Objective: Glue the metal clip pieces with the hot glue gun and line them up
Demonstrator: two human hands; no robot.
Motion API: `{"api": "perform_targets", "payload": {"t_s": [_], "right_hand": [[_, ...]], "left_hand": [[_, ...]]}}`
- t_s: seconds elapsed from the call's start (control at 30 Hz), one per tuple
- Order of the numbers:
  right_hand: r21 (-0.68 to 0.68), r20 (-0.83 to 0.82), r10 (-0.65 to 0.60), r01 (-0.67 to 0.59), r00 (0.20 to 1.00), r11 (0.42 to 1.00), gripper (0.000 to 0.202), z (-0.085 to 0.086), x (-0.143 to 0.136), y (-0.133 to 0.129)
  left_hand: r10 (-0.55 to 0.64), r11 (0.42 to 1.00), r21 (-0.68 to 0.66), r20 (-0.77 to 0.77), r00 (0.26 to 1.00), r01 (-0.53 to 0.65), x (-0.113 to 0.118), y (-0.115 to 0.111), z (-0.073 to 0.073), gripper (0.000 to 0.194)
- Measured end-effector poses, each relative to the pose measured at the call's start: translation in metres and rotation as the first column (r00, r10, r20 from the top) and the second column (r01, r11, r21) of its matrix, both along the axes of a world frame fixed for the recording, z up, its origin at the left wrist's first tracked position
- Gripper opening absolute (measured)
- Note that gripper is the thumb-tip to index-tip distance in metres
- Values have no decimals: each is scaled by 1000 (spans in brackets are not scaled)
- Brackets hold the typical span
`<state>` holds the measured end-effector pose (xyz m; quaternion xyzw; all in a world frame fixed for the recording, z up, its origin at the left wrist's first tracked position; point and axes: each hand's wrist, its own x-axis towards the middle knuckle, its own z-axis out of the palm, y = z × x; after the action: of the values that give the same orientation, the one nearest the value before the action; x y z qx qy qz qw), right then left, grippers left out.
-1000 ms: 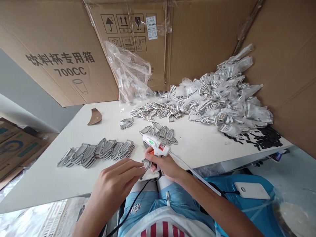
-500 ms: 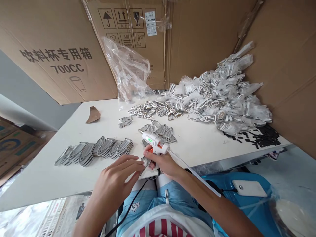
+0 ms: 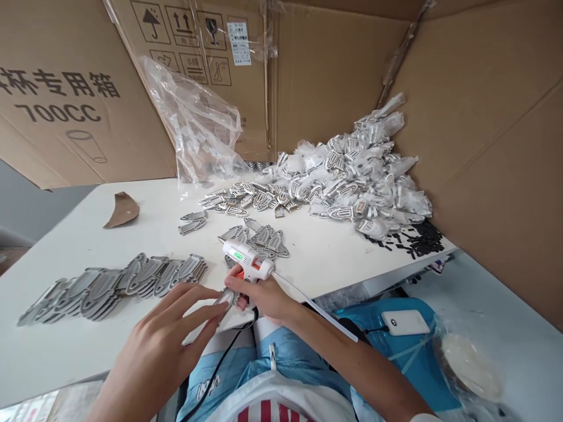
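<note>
1. The flat grey metal frame (image 3: 229,296) lies at the left hand's (image 3: 162,325) fingertips, beside the right hand (image 3: 266,298); both are near. Its partly hidden long axis seems slanted.
2. The left hand is loosely curved; whether it pinches the frame, one cannot tell.
3. The right hand grips a smooth white plastic glue gun (image 3: 246,258).
4. Ridged, pointed metal stacks (image 3: 101,288) stand leftward.

glue gun and metal piece: condition and position

glue gun (image 3: 247,258): white body, orange trigger, green-lit display on its side. held above the near part of the white table (image 3: 325,252), nozzle toward the far left. a long, pale glue stick (image 3: 314,308) projects from the rear, sloping down to the right. metal piece (image 3: 226,298): grey, partly covered, just below the gun near the table's front edge, tilted; finer detail not legible.
</note>
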<state>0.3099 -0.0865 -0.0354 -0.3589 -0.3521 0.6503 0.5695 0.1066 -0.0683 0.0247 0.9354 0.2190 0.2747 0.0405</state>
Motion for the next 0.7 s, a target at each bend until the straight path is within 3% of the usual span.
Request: {"api": "perform_targets", "payload": {"t_s": [0.23, 0.4, 0.57, 0.7], "right_hand": [[1, -1, -5, 5, 1000, 1000, 42, -2, 2, 1], [2, -20, -8, 8, 1000, 1000, 41, 1, 1, -1], [-30, -29, -56, 55, 998, 998, 43, -1, -2, -3], [-55, -16, -92, 91, 996, 994, 43, -1, -4, -6]], "left_hand": [[28, 1000, 2, -35, 999, -28, 3, 1, 7, 29], [85, 993, -73, -55, 995, -89, -1, 1, 0, 30], [141, 947, -285, -46, 989, -148, 0, -2, -5, 28], [186, 842, -510, -31, 982, -176, 5, -5, -6, 25]]}}
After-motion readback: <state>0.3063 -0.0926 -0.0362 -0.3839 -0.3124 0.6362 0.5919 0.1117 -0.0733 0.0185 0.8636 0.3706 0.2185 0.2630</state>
